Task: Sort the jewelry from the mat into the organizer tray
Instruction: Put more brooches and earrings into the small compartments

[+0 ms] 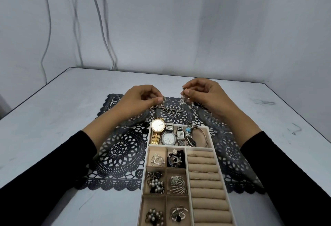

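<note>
- The left hand [141, 98] is over the far edge of the mat [121, 150]; thumb and curled fingers pinch one end of a link chain [172, 113].
- The rest of the chain hangs down and lies on the mat, just beyond the far edge of the organizer tray [211, 136].
- The right hand [206, 96], also curled, pinches a small sparkling drop piece [182, 99], which hangs above the mat.
- If this piece joins the chain, I cannot tell.
- The tray stands on the near middle of the mat; a gold watch [158, 127] lies in its far compartment.
- A ring [117, 97] lies at the far left corner of the mat.
</note>
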